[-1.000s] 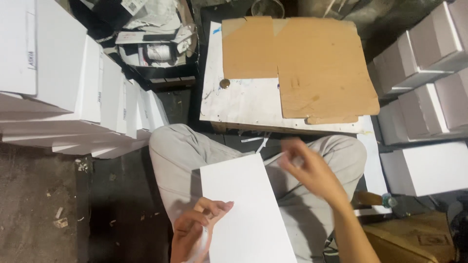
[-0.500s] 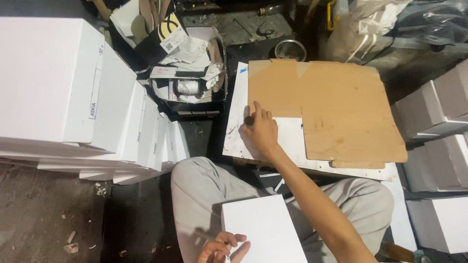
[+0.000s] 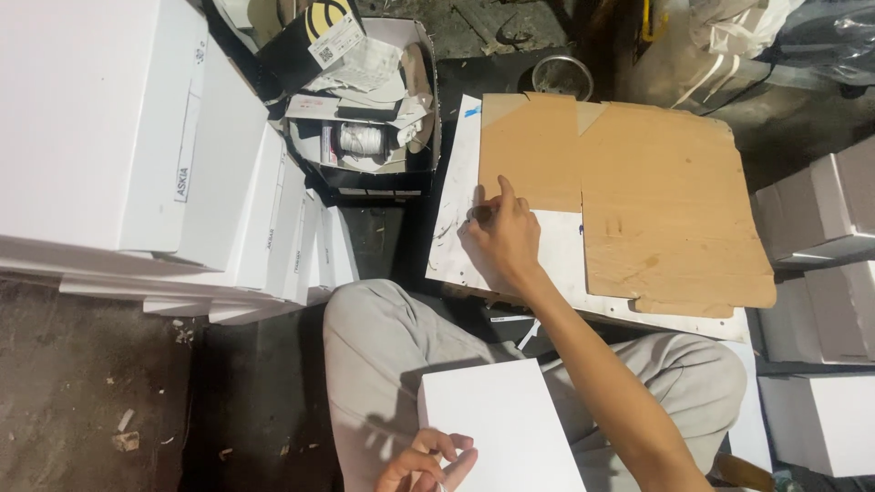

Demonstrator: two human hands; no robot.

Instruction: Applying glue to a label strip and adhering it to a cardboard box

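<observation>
Landmark: white board [image 3: 456, 228] lying on the floor ahead of the knees, brown cardboard sheet [image 3: 656, 210] covering most of it.

Right hand [image 3: 503, 235] reaches onto the board's bare left part; fingers curled over a small dark object, grip looks closed on it, though I cannot tell what it is.

Left hand [image 3: 427, 460], nearer than the board, fingers loosely bent on the edge of a flat white panel [image 3: 499, 428] resting on the lap.

Left of the board: stack of finished white boxes [image 3: 137, 155]. Panel not yet folded; judged early in this piece.
</observation>
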